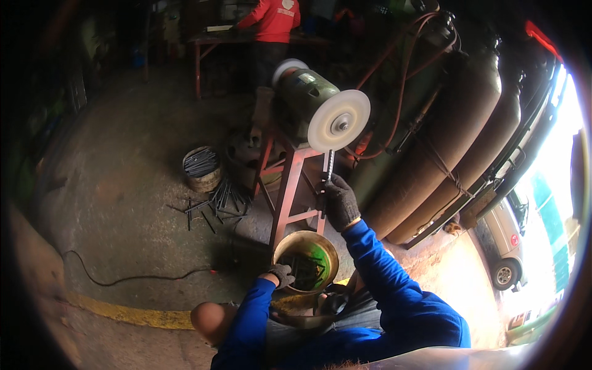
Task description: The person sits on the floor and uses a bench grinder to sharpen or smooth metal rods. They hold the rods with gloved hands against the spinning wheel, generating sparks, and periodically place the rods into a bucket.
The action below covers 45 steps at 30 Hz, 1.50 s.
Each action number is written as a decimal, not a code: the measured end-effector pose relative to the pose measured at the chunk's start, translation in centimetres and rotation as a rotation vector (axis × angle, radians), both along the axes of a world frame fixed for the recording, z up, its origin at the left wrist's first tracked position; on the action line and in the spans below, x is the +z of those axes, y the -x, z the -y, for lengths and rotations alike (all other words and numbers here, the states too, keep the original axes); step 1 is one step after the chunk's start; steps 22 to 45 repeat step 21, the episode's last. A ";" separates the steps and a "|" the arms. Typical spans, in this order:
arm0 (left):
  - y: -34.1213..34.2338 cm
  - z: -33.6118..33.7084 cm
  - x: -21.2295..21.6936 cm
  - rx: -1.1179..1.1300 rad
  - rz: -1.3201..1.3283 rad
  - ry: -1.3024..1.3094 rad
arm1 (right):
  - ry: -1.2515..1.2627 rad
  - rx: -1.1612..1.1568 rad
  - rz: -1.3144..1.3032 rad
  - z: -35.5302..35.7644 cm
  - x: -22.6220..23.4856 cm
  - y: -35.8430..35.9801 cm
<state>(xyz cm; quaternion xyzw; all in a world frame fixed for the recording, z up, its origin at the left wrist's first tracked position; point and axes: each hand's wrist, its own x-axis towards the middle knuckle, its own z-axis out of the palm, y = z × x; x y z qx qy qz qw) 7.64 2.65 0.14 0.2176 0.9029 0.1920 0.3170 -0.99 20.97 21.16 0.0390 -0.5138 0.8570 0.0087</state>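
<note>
My right hand (342,200), in a dark knit glove, is closed round a metal rod (331,161). The rod's bright upper end meets the lower edge of the pale round wheel (320,126) on a bench grinder (306,92). Its darker lower end shows beneath my fingers. My left hand (282,275), also gloved, curls over the left rim of a round bucket (333,251) between my knees and the grinder stand. Several dark rods (302,271) lie inside that bucket, beside a bright green patch on its wall. The left fingertips are hard to make out.
A red stand (288,197) carries the grinder. To its left, a tub (203,182) full of rods has loose rods (225,200) around it. Tall gas cylinders (456,117) lean at right with hoses (404,80). A cable (117,282) crosses the floor. A person in red (277,21) stands behind.
</note>
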 end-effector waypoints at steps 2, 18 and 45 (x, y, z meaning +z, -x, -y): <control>0.0 0.0 -0.3 0.007 -0.005 0.000 | -0.207 -0.103 0.023 -0.4 2.3 -1.2; 0.5 -0.3 -1.9 -0.015 -0.015 -0.008 | -1.766 -0.683 -0.354 -2.2 9.9 -1.5; 0.4 -0.3 -0.9 -0.011 -0.025 0.000 | -1.790 -0.683 -0.294 -2.7 9.6 -0.8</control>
